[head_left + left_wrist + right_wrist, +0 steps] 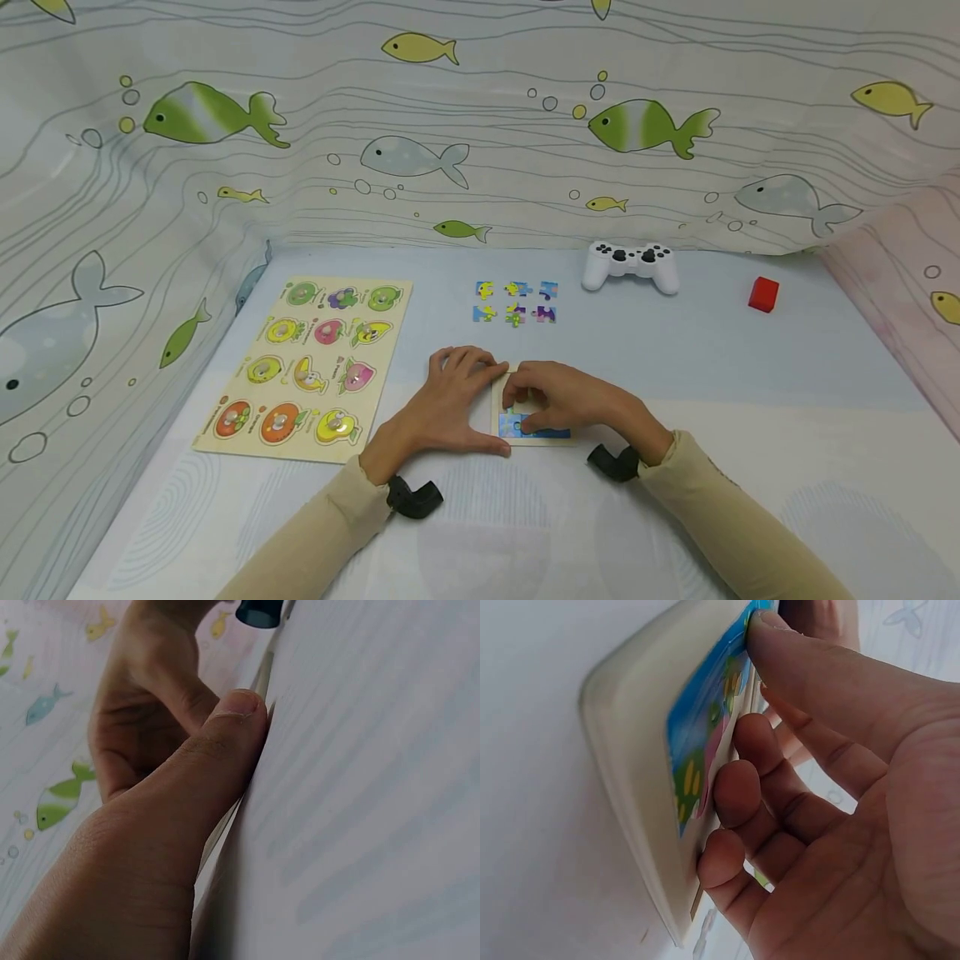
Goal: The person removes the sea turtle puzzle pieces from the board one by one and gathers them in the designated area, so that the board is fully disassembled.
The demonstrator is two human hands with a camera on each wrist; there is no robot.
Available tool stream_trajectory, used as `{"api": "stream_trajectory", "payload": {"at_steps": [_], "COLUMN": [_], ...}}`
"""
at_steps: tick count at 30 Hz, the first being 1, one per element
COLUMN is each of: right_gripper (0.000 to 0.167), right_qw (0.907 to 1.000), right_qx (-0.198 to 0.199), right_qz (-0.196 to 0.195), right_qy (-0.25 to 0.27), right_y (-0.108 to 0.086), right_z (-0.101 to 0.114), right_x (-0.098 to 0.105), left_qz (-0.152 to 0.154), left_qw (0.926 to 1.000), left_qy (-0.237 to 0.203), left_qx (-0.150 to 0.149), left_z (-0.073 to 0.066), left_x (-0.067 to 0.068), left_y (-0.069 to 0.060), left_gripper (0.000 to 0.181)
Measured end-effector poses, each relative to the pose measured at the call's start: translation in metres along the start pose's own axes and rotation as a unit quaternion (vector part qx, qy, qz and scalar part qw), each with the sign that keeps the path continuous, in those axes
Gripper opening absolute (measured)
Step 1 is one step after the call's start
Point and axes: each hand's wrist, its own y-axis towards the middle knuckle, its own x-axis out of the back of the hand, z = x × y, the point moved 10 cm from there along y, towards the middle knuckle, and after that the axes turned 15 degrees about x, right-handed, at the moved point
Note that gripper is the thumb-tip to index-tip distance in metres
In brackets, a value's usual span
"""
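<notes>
Near the middle of the worktop [735, 350], well in from its left and right edges, lies a small puzzle tray [626, 720], flat, with blue puzzle pieces [512, 426] set along its near side. The left hand [453, 396] is spread wide, fingers extended, the index fingertip at the tray's far left corner and the thumb at its near left corner. The right hand [566, 400] reaches over the tray from the right, fingers bent and thumb on the blue pieces; whether it pinches one cannot be told. The left wrist sits just beside the near right corner of a fruit board [288, 393], leaving little room on that side; this board runs along the worktop's left edge. Beyond the tray, a strip of bare worktop separates the hands from six loose puzzle pieces [515, 316], laid in two rows of three toward the far edge. A white game controller [632, 265] lies at the far edge, right of these pieces, and a red block [763, 294] lies near the far right corner. The widest open stretch spans from the right forearm to the worktop's right edge. Fish-printed fabric [510, 100] rises directly behind the far edge.
</notes>
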Motion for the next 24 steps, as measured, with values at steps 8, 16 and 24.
{"api": "stream_trajectory", "payload": {"at_steps": [8,16,24], "right_gripper": [0.024,0.018,0.018], "right_qw": [0.999,0.996,0.9928], "right_qx": [0.008,0.013,0.015], "right_qz": [-0.006,-0.018,-0.028], "right_qy": [0.044,0.087,0.115], "right_y": [0.0029,0.0049,0.0052], "right_z": [0.0017,0.002,-0.0016], "right_x": [-0.0012,-0.0029,-0.0028], "left_qz": [0.0,-0.004,-0.003], "left_qw": [1.0,1.0,1.0], "left_qy": [-0.005,-0.001,0.003], "left_qx": [0.002,-0.001,-0.001], "left_z": [-0.0001,0.0003,0.0008], "left_x": [0.0002,-0.0003,-0.0004], "left_y": [-0.0001,-0.0005,-0.0006], "left_gripper": [0.109,0.11,0.112]}}
